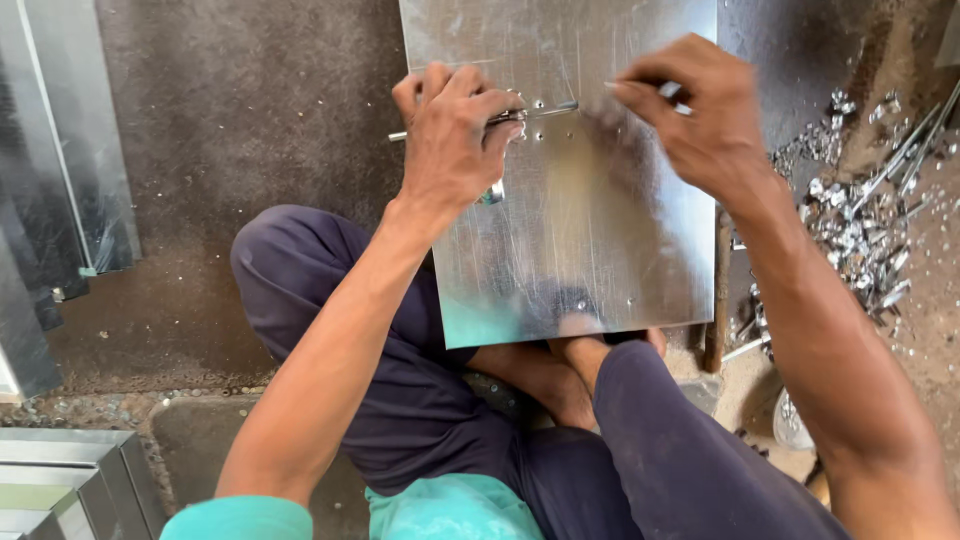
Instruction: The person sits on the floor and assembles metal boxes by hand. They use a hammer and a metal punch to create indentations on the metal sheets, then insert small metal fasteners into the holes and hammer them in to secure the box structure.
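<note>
On the floor, a metal sheet (590,220) lay across the squatting person's feet, steadied there for marking. The left hand (455,135) clenched a thin rod (535,110) flat across the punched holes; the right hand (695,110) pinched something small at its tip. Scrap (860,220) crowded the sheet's right edge; bare floor (250,120) lay open leftward.

- Sheet (590,200): bright metal, smooth, glossy, faintly scratched.
- Rod (540,110): thin shiny metal.
- Scraps (860,220): small glinting metal bits.
- Floor (240,120): dark, rough, matt.
- Trousers (400,390): dark matt cloth.
- Profiles (60,150): folded metal, dull sheen.
</note>
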